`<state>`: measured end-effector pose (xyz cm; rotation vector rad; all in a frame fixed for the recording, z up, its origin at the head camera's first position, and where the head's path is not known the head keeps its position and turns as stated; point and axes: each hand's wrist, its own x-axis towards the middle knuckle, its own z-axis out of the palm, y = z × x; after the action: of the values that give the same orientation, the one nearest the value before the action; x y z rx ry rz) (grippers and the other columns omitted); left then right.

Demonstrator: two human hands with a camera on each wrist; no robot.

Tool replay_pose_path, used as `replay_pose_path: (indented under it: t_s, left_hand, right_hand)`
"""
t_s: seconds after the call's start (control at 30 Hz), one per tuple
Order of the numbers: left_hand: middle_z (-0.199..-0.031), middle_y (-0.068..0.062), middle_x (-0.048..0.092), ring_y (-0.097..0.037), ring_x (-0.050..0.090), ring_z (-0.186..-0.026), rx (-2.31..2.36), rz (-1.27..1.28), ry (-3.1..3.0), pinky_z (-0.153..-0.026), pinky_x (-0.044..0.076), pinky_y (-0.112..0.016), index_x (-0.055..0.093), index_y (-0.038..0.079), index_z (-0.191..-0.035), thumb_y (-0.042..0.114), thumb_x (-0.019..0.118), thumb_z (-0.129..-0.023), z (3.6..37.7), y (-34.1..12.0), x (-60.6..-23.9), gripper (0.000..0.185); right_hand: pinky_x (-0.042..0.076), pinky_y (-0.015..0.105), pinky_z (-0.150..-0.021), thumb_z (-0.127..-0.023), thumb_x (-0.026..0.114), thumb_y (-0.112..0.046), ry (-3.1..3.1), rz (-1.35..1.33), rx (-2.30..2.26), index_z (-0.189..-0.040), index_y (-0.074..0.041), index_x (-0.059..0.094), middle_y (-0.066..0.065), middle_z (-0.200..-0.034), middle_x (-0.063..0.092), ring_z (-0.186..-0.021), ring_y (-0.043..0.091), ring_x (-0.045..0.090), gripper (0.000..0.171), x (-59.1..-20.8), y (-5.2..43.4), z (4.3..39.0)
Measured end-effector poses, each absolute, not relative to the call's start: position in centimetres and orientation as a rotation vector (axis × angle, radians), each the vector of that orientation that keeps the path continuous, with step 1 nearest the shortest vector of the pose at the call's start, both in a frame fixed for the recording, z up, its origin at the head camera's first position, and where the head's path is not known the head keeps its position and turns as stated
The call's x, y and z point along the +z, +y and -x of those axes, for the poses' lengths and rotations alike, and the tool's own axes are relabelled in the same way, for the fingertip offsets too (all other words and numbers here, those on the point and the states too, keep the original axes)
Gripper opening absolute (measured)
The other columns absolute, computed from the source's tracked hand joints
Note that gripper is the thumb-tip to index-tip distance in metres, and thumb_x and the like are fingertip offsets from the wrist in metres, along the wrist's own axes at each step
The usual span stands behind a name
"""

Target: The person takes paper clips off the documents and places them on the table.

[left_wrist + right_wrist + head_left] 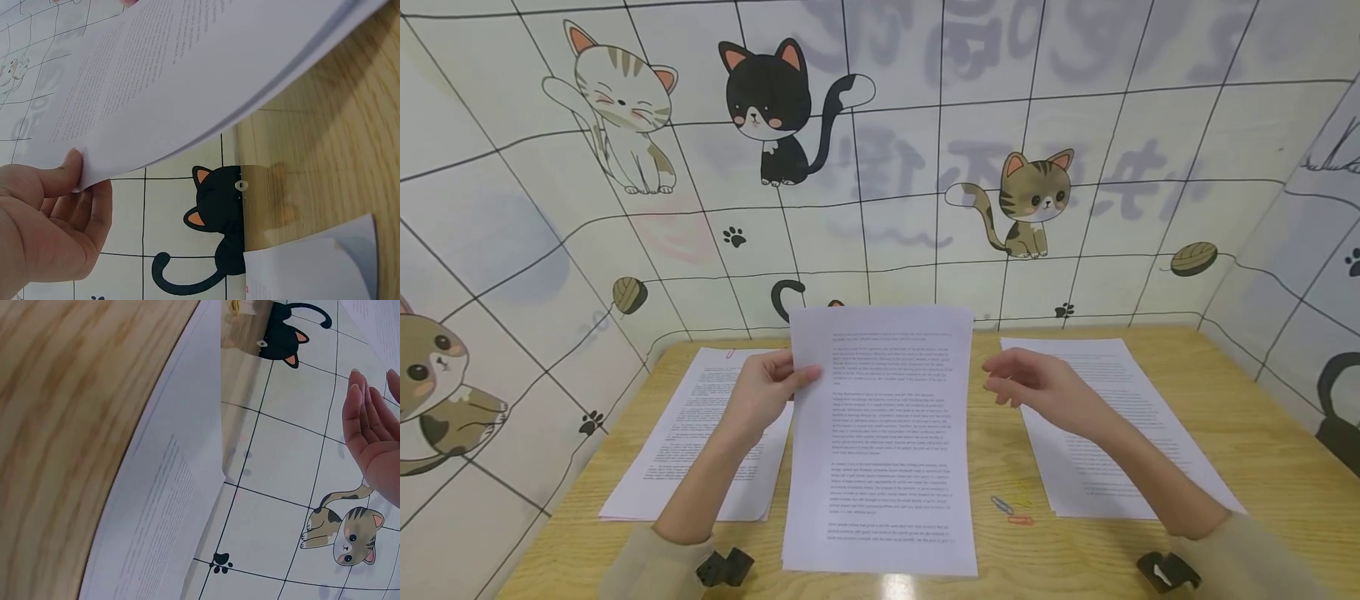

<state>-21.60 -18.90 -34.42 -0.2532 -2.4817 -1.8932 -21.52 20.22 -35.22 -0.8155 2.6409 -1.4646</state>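
My left hand (767,392) pinches the left edge of a thin stack of printed sheets (880,433), held up over the middle of the wooden table (1262,467). The left wrist view shows the thumb on top of the printed sheets (187,69) and the fingers (87,219) underneath. My right hand (1037,387) hovers just right of the sheets with relaxed fingers and holds nothing. In the right wrist view its fingers (369,425) are straight and free.
A paper pile (700,433) with a red clip lies on the left of the table, another pile (1105,417) on the right. Two loose paper clips (1009,510) lie beside the held sheets. Cat-patterned walls (880,167) enclose the table.
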Motion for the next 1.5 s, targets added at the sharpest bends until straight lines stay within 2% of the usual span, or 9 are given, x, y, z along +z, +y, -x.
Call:
replay_pose_path:
  t_s: [0.17,0.3,0.53,0.87,1.2,1.5]
  left_hand:
    - [-0.106,-0.014,0.075,-0.022,0.072,-0.089,-1.890,0.252,-2.475,-0.076,0.055,-0.028,0.068,-0.001,-0.125,0.010,0.070,-0.096,21.6,-19.0,-34.3,0.032]
    - [-0.105,-0.014,0.075,-0.021,0.072,-0.088,-1.900,0.246,-2.459,-0.076,0.055,-0.028,0.068,-0.001,-0.124,0.009,0.070,-0.095,21.6,-19.0,-34.2,0.031]
    - [-0.106,-0.015,0.075,-0.020,0.073,-0.088,-1.925,0.255,-2.416,-0.076,0.056,-0.029,0.068,-0.002,-0.125,0.008,0.070,-0.095,21.8,-19.1,-34.2,0.032]
    - [-0.107,-0.015,0.075,-0.020,0.072,-0.087,-1.938,0.329,-2.428,-0.076,0.056,-0.028,0.066,-0.003,-0.125,0.010,0.070,-0.096,21.5,-19.0,-34.0,0.032]
    - [-0.107,-0.014,0.075,-0.023,0.071,-0.087,-1.917,0.397,-2.463,-0.076,0.056,-0.030,0.066,-0.001,-0.126,0.013,0.068,-0.098,21.6,-19.1,-33.9,0.031]
    - [-0.107,-0.013,0.075,-0.025,0.072,-0.086,-1.917,0.406,-2.504,-0.078,0.057,-0.032,0.067,0.001,-0.125,0.016,0.067,-0.099,21.7,-19.2,-34.0,0.030]
  right_hand:
    - [0.057,0.038,-0.075,-0.100,0.065,-0.016,2.588,0.850,-1.505,-0.121,-0.003,0.064,0.008,-0.104,0.071,-0.083,0.021,0.069,0.024,-35.1,19.1,22.0]
    - [0.056,0.035,-0.072,-0.100,0.065,-0.018,2.544,0.877,-1.490,-0.120,-0.005,0.064,0.009,-0.098,0.072,-0.079,0.023,0.069,0.023,-35.1,18.3,22.2]
    - [0.055,0.032,-0.069,-0.099,0.067,-0.018,2.509,0.869,-1.457,-0.108,-0.007,0.069,0.006,-0.088,0.071,-0.076,0.029,0.067,0.014,-35.0,17.5,22.0]
    - [0.050,0.028,-0.060,-0.100,0.065,-0.013,2.580,0.883,-1.515,-0.096,-0.006,0.066,0.004,-0.071,0.063,-0.065,0.021,0.061,0.008,-34.8,17.2,21.8]
    - [0.046,0.026,-0.056,-0.100,0.065,-0.012,2.616,0.854,-1.600,-0.101,-0.003,0.068,0.006,-0.073,0.063,-0.064,0.020,0.059,0.009,-34.8,17.4,22.3]
    - [0.047,0.028,-0.056,-0.100,0.064,-0.011,2.668,0.803,-1.613,-0.104,-0.003,0.068,0.006,-0.076,0.065,-0.064,0.021,0.060,0.010,-34.6,17.2,22.9]
